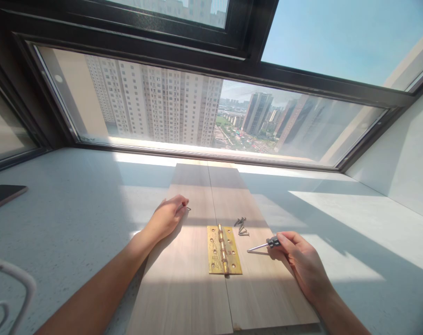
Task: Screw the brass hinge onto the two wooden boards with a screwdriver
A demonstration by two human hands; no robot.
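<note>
Two pale wooden boards (193, 288) lie side by side on a grey sill, with a brass hinge (224, 250) flat across their seam. My left hand (167, 216) hovers over the left board, its fingertips pinched on a small dark screw (188, 208). My right hand (302, 263) rests on the right board and grips a small screwdriver (263, 245), whose tip points left toward the hinge. A small heap of several dark screws (241, 226) lies just above the hinge's right leaf.
A dark phone (3, 194) lies at the far left of the grey countertop (75, 204). A white curved wire piece (12, 293) shows at the bottom left. A large dark-framed window (211, 70) runs behind the boards; a white wall (399, 158) closes the right.
</note>
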